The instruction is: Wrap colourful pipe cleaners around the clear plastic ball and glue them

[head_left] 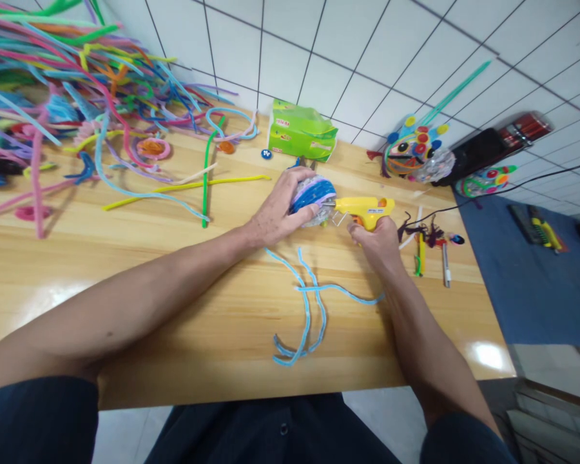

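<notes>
My left hand [292, 200] is closed around a rounded craft piece [313, 195] banded with blue, lilac and silvery-white strips. In my right hand [377, 240] is a yellow hot glue gun [366, 207], gripped by its handle. Its nozzle points left and meets the right side of the craft piece, though I cannot tell whether glue is coming out. Between my forearms, several light blue pipe cleaners [314, 316] lie curved on the wooden table [198, 361].
A heap of coloured pipe cleaners [91, 84] covers the far left. Against the tiled wall stand a green tissue pack [300, 131], a decorated craft figure [410, 151] and a dark red-and-black flask [502, 145]. A black cord [526, 183] runs to the right, above a white pen [446, 264].
</notes>
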The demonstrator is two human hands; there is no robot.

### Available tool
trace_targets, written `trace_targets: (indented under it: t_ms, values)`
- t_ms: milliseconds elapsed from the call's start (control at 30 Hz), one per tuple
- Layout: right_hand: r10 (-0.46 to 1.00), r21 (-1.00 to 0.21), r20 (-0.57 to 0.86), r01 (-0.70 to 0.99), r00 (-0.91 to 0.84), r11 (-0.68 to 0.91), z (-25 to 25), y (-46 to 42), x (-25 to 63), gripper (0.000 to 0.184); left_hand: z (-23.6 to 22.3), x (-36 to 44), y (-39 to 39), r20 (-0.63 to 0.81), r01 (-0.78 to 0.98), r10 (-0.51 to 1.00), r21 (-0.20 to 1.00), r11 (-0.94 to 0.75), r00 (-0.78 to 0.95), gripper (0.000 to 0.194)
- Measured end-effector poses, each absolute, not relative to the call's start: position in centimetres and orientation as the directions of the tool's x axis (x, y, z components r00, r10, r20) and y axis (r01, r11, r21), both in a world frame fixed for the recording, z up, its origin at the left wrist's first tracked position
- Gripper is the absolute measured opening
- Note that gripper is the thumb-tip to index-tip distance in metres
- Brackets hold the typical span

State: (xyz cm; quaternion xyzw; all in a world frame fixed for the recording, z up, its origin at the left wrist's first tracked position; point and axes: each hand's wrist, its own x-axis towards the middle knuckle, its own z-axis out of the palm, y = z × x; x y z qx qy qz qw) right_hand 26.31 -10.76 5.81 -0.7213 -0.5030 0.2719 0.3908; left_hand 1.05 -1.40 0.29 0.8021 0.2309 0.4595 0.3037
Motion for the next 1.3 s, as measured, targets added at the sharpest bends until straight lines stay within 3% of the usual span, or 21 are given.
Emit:
trace_targets:
  t_ms: [367, 900, 1300]
  values:
    - [0.925, -0.784, 0.08, 0.596, 0.371, -0.171, 6.41, -10.93, 26.07, 0.021, 0.23, 0.98, -1.37, 0.593, 0.056, 0.658, 0.721, -0.69, 0.465, 0.066]
    - [0.928, -0.771, 0.08, 0.613, 0.363, -0.173, 6.26, -11.02, 26.23, 0.022, 0.57, 0.93, -1.62, 0.561, 0.091, 0.68, 0.737, -0.67, 0.472, 0.067]
    - [0.925, -0.741, 0.101, 0.648, 0.367, -0.177, 6.35, -11.11, 26.17, 0.012, 0.47, 0.95, -1.54, 0.577, 0.087, 0.669, 0.724, -0.684, 0.468, 0.071]
